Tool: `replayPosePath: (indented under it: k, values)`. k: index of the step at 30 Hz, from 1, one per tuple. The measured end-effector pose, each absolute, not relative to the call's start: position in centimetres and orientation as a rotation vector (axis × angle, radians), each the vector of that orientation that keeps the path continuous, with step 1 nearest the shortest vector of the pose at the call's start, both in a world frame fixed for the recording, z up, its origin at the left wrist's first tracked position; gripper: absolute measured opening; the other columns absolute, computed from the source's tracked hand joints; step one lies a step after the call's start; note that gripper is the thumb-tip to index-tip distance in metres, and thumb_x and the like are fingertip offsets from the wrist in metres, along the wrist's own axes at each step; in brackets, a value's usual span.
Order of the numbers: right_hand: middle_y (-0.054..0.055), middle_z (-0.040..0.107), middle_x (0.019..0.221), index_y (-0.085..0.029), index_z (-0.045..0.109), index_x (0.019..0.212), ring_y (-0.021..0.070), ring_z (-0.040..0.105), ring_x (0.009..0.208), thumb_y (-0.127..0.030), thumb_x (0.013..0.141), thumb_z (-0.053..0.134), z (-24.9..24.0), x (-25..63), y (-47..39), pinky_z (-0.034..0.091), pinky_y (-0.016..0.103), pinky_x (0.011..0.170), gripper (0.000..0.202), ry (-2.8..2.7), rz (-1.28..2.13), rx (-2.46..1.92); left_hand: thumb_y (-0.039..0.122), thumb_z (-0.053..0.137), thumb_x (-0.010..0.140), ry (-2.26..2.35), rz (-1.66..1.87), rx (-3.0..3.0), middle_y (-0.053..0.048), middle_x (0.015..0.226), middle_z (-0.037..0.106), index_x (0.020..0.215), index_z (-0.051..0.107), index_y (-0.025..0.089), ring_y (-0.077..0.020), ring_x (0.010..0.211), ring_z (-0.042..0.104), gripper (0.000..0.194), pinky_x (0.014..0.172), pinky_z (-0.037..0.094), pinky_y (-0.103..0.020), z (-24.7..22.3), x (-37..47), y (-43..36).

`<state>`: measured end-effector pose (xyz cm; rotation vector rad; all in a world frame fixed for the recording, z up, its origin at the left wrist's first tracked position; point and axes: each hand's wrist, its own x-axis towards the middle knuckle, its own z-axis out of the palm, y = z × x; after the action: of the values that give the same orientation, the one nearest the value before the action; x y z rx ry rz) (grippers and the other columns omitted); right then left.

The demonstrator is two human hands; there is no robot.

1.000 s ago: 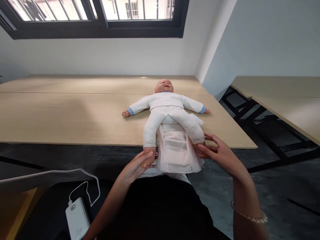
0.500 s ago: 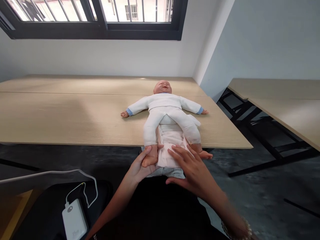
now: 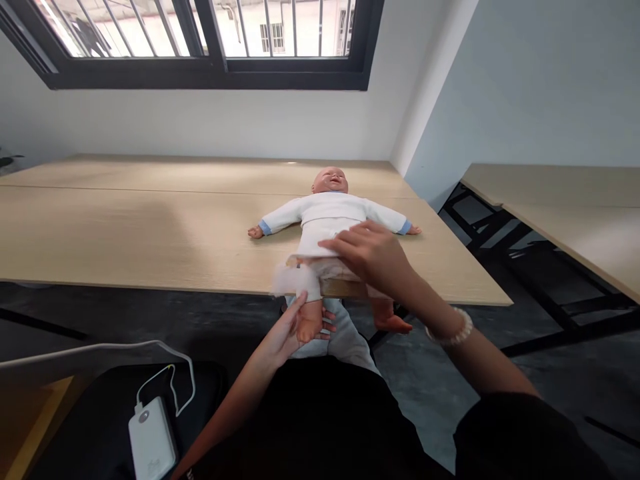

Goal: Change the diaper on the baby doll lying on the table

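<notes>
A baby doll (image 3: 331,207) in a white top with blue cuffs lies on its back, its feet hanging past the table's front edge. My left hand (image 3: 295,327) is around the doll's lower leg on the left, fingers spread behind the foot. A white diaper (image 3: 320,250) is folded up over the doll's lower belly, with one side flap sticking out at the left. My right hand (image 3: 373,253) is over the doll's hip, its fingers bent onto the diaper's upper edge; motion blurs it slightly.
The wooden table (image 3: 125,233) stretches to the left, below a barred window. A second table (image 3: 575,207) stands at the right. At the lower left a white power bank (image 3: 153,440) with a cable lies on a black seat.
The diaper, earlier flat between the doll's legs, is now up over its front. My right hand has moved up with it. My left hand still holds the leg.
</notes>
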<state>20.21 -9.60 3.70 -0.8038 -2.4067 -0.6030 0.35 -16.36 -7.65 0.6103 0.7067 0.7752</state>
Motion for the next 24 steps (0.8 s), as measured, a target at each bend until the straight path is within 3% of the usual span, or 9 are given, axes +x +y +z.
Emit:
replayPosePath:
  k: [4,8,10,13,16,19,21,24]
  values:
    - [0.005,0.072,0.086,-0.017,0.07,0.088,0.0196,0.061,0.081,-0.024,0.101,0.056,4.8,19.8,-2.1,0.037,0.032,0.077,0.021,-2.399,-0.311,-1.099,0.078,0.072,0.075,0.798,0.772,0.696,-0.01,0.092,0.071,0.09,0.071,0.013,-0.023,0.084,0.07,0.066,0.08,0.057,-0.033,-7.2,0.6,-16.7]
    - [0.001,0.057,0.066,-0.017,0.058,0.068,0.0157,0.049,0.067,-0.035,0.093,0.064,3.7,20.9,3.4,0.029,0.029,0.063,0.032,-2.281,0.225,-1.321,0.079,0.068,0.077,0.881,0.745,0.709,-0.009,0.088,0.068,0.095,0.066,0.015,-0.022,0.079,0.066,0.066,0.074,0.055,-0.034,-7.3,0.6,-16.8]
    - [-0.002,0.051,0.062,-0.017,0.054,0.064,0.0138,0.045,0.064,-0.043,0.089,0.066,2.8,21.5,4.6,0.028,0.029,0.063,0.037,-2.223,0.486,-1.31,0.071,0.075,0.077,1.029,0.888,0.761,-0.004,0.082,0.062,0.091,0.061,0.018,-0.0191,0.076,0.06,0.056,0.075,0.051,-0.032,-7.7,0.6,-17.0]
    - [-0.002,0.052,0.066,-0.017,0.059,0.069,0.0136,0.044,0.068,-0.054,0.08,0.07,1.4,22.0,5.2,0.029,0.028,0.064,0.041,-2.07,0.68,-1.234,0.045,0.087,0.074,1.343,1.359,0.965,0.001,0.08,0.052,0.085,0.054,0.023,-0.017,0.078,0.051,0.042,0.081,0.045,-0.029,-7.5,0.5,-17.4]
    - [0.0,0.057,0.073,-0.015,0.067,0.083,0.015,0.047,0.072,-0.058,0.07,0.077,0.4,22.1,5.7,0.035,0.028,0.066,0.046,-1.909,0.742,-1.174,0.035,0.079,0.083,1.36,1.552,1.334,-0.001,0.083,0.053,0.084,0.059,0.025,-0.0215,0.085,0.05,0.022,0.093,0.042,-0.033,-5.4,0.6,-17.3]
    - [0.003,0.062,0.08,-0.015,0.068,0.091,0.0153,0.049,0.072,-0.057,0.065,0.082,-0.4,22.1,6.3,0.04,0.029,0.068,0.051,-1.836,0.741,-1.135,0.033,0.068,0.091,0.99,1.271,1.867,-0.008,0.094,0.067,0.081,0.07,0.026,-0.0314,0.113,0.054,0.013,0.116,0.03,-0.044,-2.0,1.6,-15.3]
    - [0.004,0.063,0.083,-0.015,0.068,0.091,0.0156,0.05,0.073,-0.055,0.066,0.083,-0.8,22.0,6.6,0.042,0.03,0.069,0.05,-1.834,0.714,-1.133,0.033,0.063,0.094,0.783,1.047,2.149,-0.008,0.118,0.071,0.095,0.076,0.028,-0.0329,0.136,0.046,0.013,0.126,0.013,-0.048,-0.4,2.8,-12.8]
    - [0.005,0.064,0.084,-0.016,0.067,0.089,0.0168,0.052,0.074,-0.052,0.071,0.08,-1.3,22.1,6.8,0.045,0.031,0.07,0.043,-1.829,0.64,-1.135,0.036,0.055,0.099,0.606,0.808,2.438,-0.009,0.138,0.064,0.12,0.072,0.026,-0.0316,0.14,0.048,0.029,0.126,0.011,-0.051,0.5,5.1,-8.0]
